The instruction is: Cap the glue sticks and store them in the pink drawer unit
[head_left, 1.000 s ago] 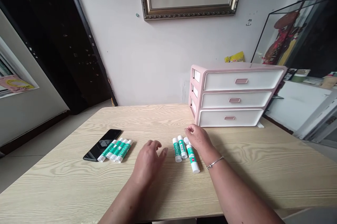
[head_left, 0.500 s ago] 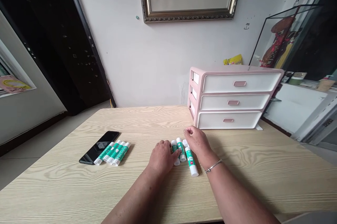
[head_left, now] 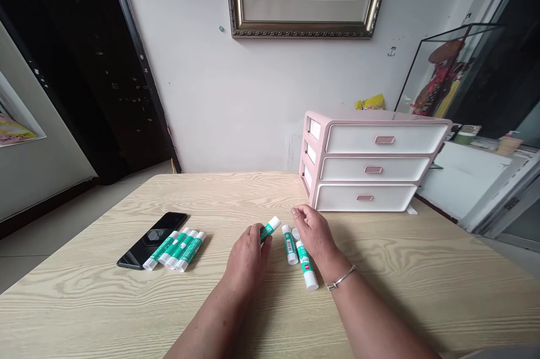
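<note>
My left hand grips a white-and-green glue stick by its body, tilted with the white cap end pointing up and to the right. My right hand rests loosely curled on the wooden table, holding nothing. Its fingertips are just beside two glue sticks lying on the table. A further white cap shows between them, its stick partly hidden. Several more glue sticks lie side by side at the left, next to a black smartphone.
A pink-and-white three-drawer organiser stands at the table's back right. The table's far edge meets a white wall, with a framed picture above. A glass case stands at the right, behind the organiser.
My left hand has closed on one glue stick from the middle group and lifted it up and to the left. My right hand has barely moved. The view has tilted slightly.
</note>
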The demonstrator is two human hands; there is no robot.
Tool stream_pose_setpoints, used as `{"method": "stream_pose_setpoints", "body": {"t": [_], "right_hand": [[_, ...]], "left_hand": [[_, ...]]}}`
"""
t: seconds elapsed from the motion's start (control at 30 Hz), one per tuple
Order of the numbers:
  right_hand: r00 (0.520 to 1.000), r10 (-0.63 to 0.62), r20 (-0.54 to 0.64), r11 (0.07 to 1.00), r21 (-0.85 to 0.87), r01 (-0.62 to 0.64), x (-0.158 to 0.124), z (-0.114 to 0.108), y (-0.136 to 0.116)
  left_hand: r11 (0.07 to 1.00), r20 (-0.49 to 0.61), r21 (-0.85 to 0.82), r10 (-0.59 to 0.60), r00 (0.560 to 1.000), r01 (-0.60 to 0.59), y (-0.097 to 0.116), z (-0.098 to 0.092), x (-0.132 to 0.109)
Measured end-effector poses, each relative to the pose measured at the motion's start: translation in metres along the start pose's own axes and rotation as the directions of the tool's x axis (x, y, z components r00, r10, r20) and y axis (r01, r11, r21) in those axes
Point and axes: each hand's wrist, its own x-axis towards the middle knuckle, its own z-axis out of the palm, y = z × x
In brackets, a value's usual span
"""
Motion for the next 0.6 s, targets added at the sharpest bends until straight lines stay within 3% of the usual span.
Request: {"method": "stream_pose_setpoints", "body": {"t": [0.13, 0.27, 0.47, 0.6], "right_hand": [[0.993, -0.082, 0.083, 0.996, 0.032, 0.079, -0.008, -0.001, -0.011], [0.979, -0.122, 0.166, 0.992, -0.018, 0.127, -0.010, 0.002, -0.012], [0.990, -0.055, 0.129, 0.998, -0.004, 0.056, -0.012, 0.011, -0.014], [0.990, -0.002, 0.143, 0.987, 0.160, -0.021, -0.013, 0.017, -0.011]], "left_hand": [[0.983, -0.058, -0.036, 0.178, 0.982, -0.180, 0.002, 0.005, -0.004], [0.966, -0.058, -0.014, 0.258, 0.964, -0.259, 0.007, 0.013, -0.006], [0.971, 0.016, 0.094, 0.218, 0.976, -0.219, 0.021, 0.011, -0.008], [0.986, 0.113, -0.023, 0.169, 0.979, -0.167, 0.028, 0.002, -0.010]]}}
